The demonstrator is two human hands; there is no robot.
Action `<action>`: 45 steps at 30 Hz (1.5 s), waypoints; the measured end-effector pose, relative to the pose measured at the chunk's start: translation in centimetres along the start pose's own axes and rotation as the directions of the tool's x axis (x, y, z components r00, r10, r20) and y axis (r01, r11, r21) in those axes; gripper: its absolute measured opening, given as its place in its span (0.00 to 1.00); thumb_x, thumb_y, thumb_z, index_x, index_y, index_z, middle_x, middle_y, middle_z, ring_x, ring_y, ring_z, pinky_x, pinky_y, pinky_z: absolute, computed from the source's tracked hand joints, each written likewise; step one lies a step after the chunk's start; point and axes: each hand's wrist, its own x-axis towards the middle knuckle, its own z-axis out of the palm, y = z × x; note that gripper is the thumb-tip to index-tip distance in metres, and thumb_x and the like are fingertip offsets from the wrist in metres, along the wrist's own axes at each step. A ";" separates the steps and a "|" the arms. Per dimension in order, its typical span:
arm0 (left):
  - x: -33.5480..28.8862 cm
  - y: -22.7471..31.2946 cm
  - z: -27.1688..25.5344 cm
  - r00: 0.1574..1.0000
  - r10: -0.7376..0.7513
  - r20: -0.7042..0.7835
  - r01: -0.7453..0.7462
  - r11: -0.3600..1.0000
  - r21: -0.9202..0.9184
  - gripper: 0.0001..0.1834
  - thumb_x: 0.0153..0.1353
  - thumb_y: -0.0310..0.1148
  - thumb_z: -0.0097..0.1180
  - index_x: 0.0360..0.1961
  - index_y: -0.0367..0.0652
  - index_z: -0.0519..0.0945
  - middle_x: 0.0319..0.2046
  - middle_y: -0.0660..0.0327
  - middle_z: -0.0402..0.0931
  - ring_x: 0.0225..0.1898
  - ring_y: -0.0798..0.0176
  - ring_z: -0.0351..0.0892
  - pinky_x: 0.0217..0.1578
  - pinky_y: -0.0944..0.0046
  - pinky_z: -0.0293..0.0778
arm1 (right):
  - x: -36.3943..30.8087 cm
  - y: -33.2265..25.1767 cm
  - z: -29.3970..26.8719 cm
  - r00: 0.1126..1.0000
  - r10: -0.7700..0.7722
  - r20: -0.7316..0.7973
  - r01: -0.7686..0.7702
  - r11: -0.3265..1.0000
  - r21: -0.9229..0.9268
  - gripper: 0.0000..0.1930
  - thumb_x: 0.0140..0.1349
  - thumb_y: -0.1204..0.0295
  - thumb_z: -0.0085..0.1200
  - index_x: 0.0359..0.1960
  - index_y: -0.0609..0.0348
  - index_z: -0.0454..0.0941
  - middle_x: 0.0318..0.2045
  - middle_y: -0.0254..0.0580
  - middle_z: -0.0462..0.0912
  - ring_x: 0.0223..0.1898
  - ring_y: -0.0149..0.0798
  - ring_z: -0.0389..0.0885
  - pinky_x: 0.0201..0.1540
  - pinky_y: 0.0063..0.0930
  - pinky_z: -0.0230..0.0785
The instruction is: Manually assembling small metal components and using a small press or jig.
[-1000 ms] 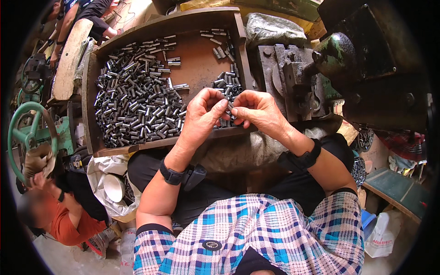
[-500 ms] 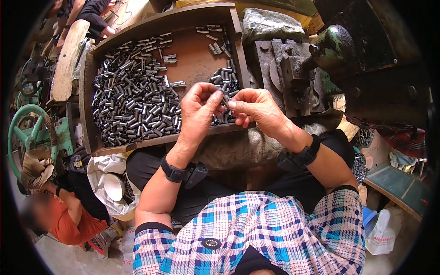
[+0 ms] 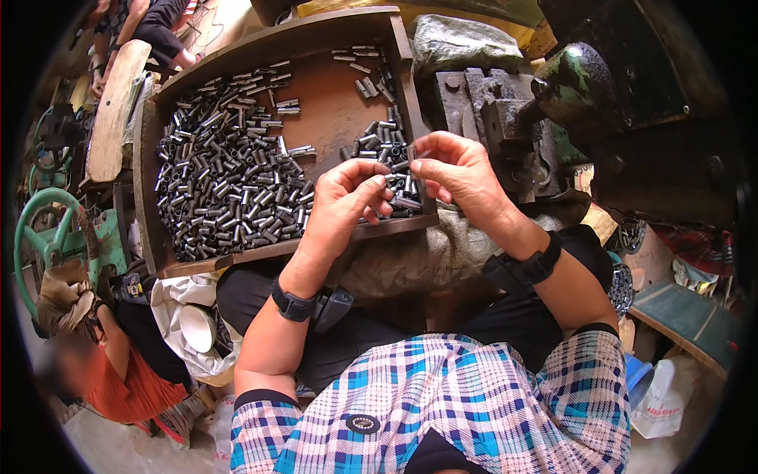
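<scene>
Many short dark metal tubes lie heaped in a wooden tray, mostly on its left side. A smaller pile of tubes is in the right part of the tray. My right hand is over the tray's right wall, thumb and forefinger pinching a small metal tube. Just left of it, above the tray's near edge, my left hand has its thumb pressed against curled fingers. Whether anything sits in that pinch is hidden.
A heavy machine with a steel block stands right of the tray. At left are a green handwheel and a seated person in orange. A white sack holding a bowl lies beside my leg.
My hands, together before, have come apart. The right hand moved up and right with a tube in its fingertips; the left dropped slightly lower.
</scene>
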 end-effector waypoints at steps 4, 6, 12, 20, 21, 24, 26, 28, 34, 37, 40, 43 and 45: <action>-0.3 0.1 0.1 1.000 0.007 -0.002 -0.007 0.998 -0.066 0.09 0.62 0.30 0.52 0.42 0.38 0.76 0.27 0.63 0.78 0.23 0.75 0.77 0.21 0.79 0.71 | -0.4 0.1 0.6 0.996 -0.079 0.034 0.084 0.981 -0.174 0.11 0.59 0.76 0.51 0.43 0.63 0.74 0.22 0.33 0.78 0.21 0.22 0.77 0.18 0.14 0.64; -0.5 0.3 0.2 1.000 -0.002 -0.017 0.001 0.996 -0.086 0.10 0.63 0.30 0.52 0.43 0.38 0.76 0.27 0.63 0.78 0.23 0.75 0.77 0.21 0.79 0.71 | -0.6 -0.2 0.9 0.998 -0.047 0.030 0.049 0.995 -0.090 0.10 0.59 0.75 0.52 0.42 0.64 0.73 0.24 0.34 0.79 0.23 0.24 0.80 0.19 0.13 0.66; -0.5 0.4 0.0 0.999 -0.040 -0.015 0.037 0.983 -0.182 0.09 0.63 0.30 0.51 0.43 0.40 0.76 0.26 0.64 0.77 0.22 0.76 0.74 0.20 0.80 0.70 | -0.2 0.5 0.6 0.997 -0.074 0.017 0.074 0.996 -0.043 0.06 0.60 0.75 0.54 0.36 0.64 0.71 0.27 0.36 0.79 0.28 0.24 0.81 0.20 0.11 0.67; -0.5 0.3 0.1 0.999 -0.035 -0.018 0.031 0.981 -0.190 0.09 0.64 0.32 0.52 0.42 0.40 0.76 0.26 0.64 0.76 0.21 0.76 0.74 0.20 0.80 0.70 | -0.4 0.8 1.0 0.996 -0.087 0.018 0.086 0.994 0.070 0.05 0.59 0.79 0.54 0.35 0.64 0.72 0.30 0.38 0.79 0.32 0.27 0.81 0.27 0.16 0.71; -0.5 0.3 0.1 0.999 -0.029 -0.027 0.024 0.983 -0.184 0.09 0.63 0.32 0.52 0.42 0.40 0.76 0.26 0.64 0.77 0.21 0.76 0.74 0.20 0.80 0.70 | -0.4 0.8 1.0 0.996 -0.087 0.019 0.086 0.994 0.070 0.05 0.59 0.79 0.54 0.35 0.64 0.72 0.30 0.38 0.79 0.32 0.27 0.81 0.27 0.16 0.71; -0.5 0.3 0.2 0.999 -0.028 -0.039 0.021 0.987 -0.162 0.09 0.64 0.33 0.52 0.42 0.40 0.76 0.25 0.63 0.77 0.20 0.76 0.74 0.20 0.79 0.70 | -0.5 0.8 1.1 0.995 -0.099 0.017 0.097 0.991 0.095 0.05 0.58 0.79 0.54 0.34 0.64 0.72 0.29 0.38 0.79 0.32 0.27 0.81 0.27 0.16 0.71; -0.5 0.3 0.2 0.999 -0.033 -0.041 0.027 0.989 -0.146 0.09 0.64 0.33 0.52 0.41 0.40 0.76 0.25 0.63 0.77 0.20 0.76 0.74 0.20 0.79 0.71 | -0.5 0.9 1.2 0.993 -0.113 -0.020 0.115 0.990 0.086 0.05 0.58 0.79 0.55 0.34 0.64 0.73 0.29 0.38 0.79 0.32 0.27 0.81 0.27 0.16 0.71; -0.5 0.2 0.2 0.999 -0.032 -0.038 0.026 0.990 -0.138 0.09 0.64 0.33 0.52 0.41 0.39 0.75 0.25 0.62 0.77 0.20 0.75 0.74 0.19 0.79 0.71 | -0.5 0.7 1.2 0.995 -0.102 -0.012 0.103 0.989 0.102 0.05 0.58 0.78 0.55 0.34 0.64 0.73 0.29 0.38 0.79 0.32 0.27 0.81 0.27 0.16 0.71; -0.6 0.6 0.3 0.999 -0.033 -0.028 0.026 0.975 -0.220 0.09 0.64 0.32 0.52 0.40 0.38 0.75 0.25 0.62 0.77 0.20 0.75 0.75 0.19 0.77 0.72 | -0.4 0.9 0.8 0.995 -0.097 0.003 0.096 0.989 0.113 0.05 0.58 0.78 0.55 0.35 0.64 0.73 0.30 0.38 0.80 0.32 0.27 0.81 0.27 0.16 0.71; -0.6 0.4 0.3 0.999 -0.011 -0.036 0.005 0.987 -0.161 0.09 0.64 0.32 0.52 0.40 0.37 0.75 0.25 0.62 0.77 0.19 0.75 0.75 0.19 0.77 0.71 | -0.4 0.9 0.9 0.996 -0.090 0.008 0.088 0.989 0.116 0.06 0.58 0.78 0.55 0.35 0.64 0.73 0.30 0.39 0.80 0.32 0.27 0.81 0.27 0.16 0.71; -0.6 0.5 0.2 0.999 -0.029 -0.026 0.024 0.986 -0.166 0.09 0.64 0.32 0.52 0.40 0.37 0.75 0.25 0.63 0.77 0.19 0.75 0.75 0.19 0.78 0.71 | -0.5 1.0 0.9 0.995 -0.096 0.008 0.094 0.990 0.109 0.06 0.57 0.78 0.56 0.35 0.64 0.74 0.31 0.39 0.81 0.32 0.27 0.80 0.28 0.16 0.70; -0.6 0.5 0.2 0.999 -0.027 -0.031 0.023 0.990 -0.138 0.09 0.64 0.33 0.52 0.40 0.37 0.75 0.25 0.63 0.77 0.19 0.75 0.75 0.18 0.78 0.71 | -0.6 1.1 1.0 0.996 -0.091 0.011 0.089 0.987 0.131 0.07 0.57 0.78 0.56 0.36 0.64 0.74 0.31 0.39 0.81 0.32 0.26 0.79 0.28 0.15 0.70; -0.6 0.2 0.2 0.999 -0.025 -0.029 0.021 0.992 -0.126 0.09 0.64 0.33 0.52 0.39 0.37 0.75 0.25 0.63 0.77 0.19 0.75 0.75 0.18 0.78 0.71 | -0.6 1.1 1.0 0.997 -0.079 0.013 0.076 0.986 0.150 0.07 0.56 0.78 0.57 0.36 0.64 0.74 0.31 0.39 0.81 0.32 0.25 0.79 0.28 0.15 0.70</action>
